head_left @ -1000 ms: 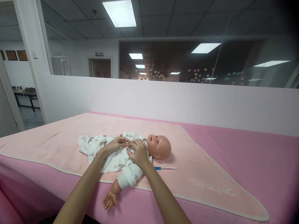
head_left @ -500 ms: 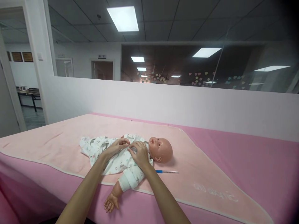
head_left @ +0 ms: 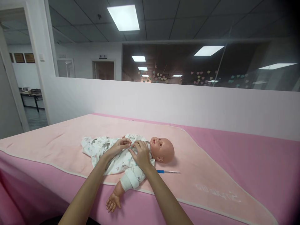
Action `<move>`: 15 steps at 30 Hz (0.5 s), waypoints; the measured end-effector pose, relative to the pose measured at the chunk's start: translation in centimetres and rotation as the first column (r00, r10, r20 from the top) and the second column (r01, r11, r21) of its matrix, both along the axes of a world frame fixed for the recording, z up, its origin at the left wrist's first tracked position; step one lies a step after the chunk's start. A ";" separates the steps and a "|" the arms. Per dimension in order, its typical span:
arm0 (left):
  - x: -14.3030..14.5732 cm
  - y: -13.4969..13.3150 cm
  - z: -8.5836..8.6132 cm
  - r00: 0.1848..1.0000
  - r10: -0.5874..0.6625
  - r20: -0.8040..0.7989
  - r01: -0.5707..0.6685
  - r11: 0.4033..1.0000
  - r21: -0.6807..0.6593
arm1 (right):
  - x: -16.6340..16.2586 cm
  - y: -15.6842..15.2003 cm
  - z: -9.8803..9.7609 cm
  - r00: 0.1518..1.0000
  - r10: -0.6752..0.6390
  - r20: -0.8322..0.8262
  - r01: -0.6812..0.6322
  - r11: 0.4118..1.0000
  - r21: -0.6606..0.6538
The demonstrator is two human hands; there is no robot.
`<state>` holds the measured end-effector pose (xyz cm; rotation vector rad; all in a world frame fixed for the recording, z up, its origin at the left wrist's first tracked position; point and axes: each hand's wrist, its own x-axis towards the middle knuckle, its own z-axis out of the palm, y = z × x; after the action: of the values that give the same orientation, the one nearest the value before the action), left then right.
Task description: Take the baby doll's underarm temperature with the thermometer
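A baby doll [head_left: 162, 150] lies on its back, head to the right, dressed in a white patterned outfit [head_left: 119, 164]. On its chest, my left hand [head_left: 119, 147] has thumb and fingers pinched at the front of the outfit. Close beside it, my right hand [head_left: 142, 153] curls its fingers onto the same spot, fingertips almost meeting the left ones. A tiny bit of something shows between the fingertips, too small to name. The doll's bare hand [head_left: 113, 201] hangs past the near edge of the peach blanket [head_left: 187, 190].
A thin clear rod with a blue end [head_left: 168, 172] lies by the doll's shoulder, partly behind my right forearm. Pink cloth [head_left: 253, 156] covers the table under the blanket. A low white wall [head_left: 164, 103] with glass above it stands behind; a doorway is at left.
Both hands stay at the doll's chest, with only slight finger movement. The whole view has shifted a little.
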<state>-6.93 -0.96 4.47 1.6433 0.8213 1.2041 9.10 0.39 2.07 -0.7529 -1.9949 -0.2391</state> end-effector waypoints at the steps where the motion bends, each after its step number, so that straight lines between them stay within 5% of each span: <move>1: 0.0 0.1 -0.1 1.000 -0.006 0.009 0.006 1.000 -0.005 | 0.0 0.0 -0.1 1.000 -0.010 0.003 0.010 1.000 0.016; 15: 0.0 0.8 -0.6 0.997 0.053 0.060 -0.051 0.998 -0.031 | -0.1 0.4 -0.1 0.999 0.046 0.003 -0.046 0.999 0.022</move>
<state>-6.97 -0.12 3.87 1.5631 0.8444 1.2662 8.97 0.75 1.97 -0.6920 -2.0068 -0.2350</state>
